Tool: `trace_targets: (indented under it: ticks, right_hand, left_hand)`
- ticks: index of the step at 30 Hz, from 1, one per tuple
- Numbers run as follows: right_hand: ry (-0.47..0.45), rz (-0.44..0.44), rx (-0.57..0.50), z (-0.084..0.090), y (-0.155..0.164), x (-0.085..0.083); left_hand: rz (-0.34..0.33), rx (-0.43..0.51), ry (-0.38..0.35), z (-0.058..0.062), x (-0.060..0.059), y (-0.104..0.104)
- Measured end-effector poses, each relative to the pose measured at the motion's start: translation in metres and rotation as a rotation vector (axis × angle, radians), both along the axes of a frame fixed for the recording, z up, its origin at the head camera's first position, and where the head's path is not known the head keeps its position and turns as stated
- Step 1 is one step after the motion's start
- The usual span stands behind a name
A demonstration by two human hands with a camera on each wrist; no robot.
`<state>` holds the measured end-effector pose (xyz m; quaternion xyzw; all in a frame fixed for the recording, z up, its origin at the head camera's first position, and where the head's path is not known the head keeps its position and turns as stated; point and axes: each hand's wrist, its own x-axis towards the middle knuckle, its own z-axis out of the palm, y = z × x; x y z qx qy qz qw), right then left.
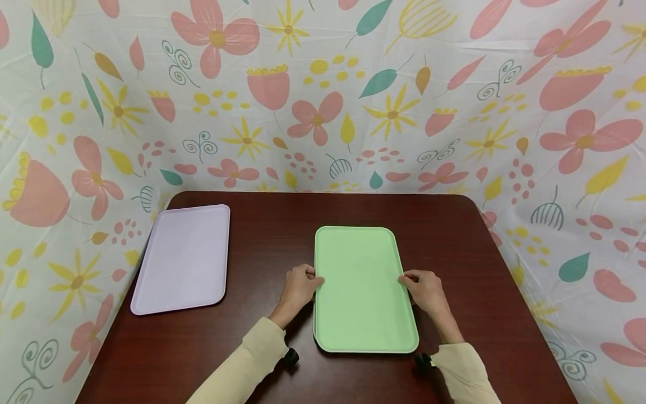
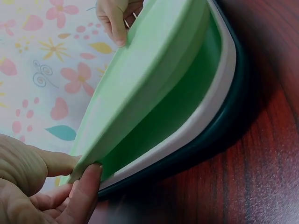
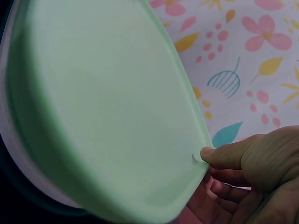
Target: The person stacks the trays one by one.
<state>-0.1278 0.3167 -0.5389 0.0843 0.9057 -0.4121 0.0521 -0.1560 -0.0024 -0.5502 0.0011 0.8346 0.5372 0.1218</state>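
Both cream sleeves reach in from the near edge, the left hand [image 1: 298,287] and right hand [image 1: 425,289] each pinching a long side of the green tray [image 1: 360,286] at the middle of the dark wooden table [image 1: 454,235]. Only the left wrist view reveals a white tray [image 2: 205,116] and a dark one stacked beneath. A lilac tray [image 1: 184,258] lies well apart, leftward. Flowered cloth [image 1: 323,95] walls the room.

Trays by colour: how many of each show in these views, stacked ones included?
Green tray, top of the stack, gripped by both hands: 1
White tray under it: 1
Dark tray at the bottom: 1
Lilac tray, apart at the left: 1
Total: 4
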Motion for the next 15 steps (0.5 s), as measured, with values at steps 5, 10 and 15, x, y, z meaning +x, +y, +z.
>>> trace_targets:
  ticks: [5, 10, 15]
  right_hand:
    - [0.007, 0.005, 0.012, 0.0019, -0.0022, -0.0005]
    - [-0.020, 0.003, 0.003, 0.0016, -0.0029, 0.0007]
    - [-0.029, -0.002, 0.014, -0.0002, -0.0034, 0.0004]
  left_hand:
    - [0.001, -0.013, 0.019, -0.0003, -0.0006, 0.0002]
    - [0.002, -0.052, 0.046, 0.0012, 0.0012, 0.0016]
    - [0.014, -0.086, 0.071, 0.0019, 0.0023, 0.0029]
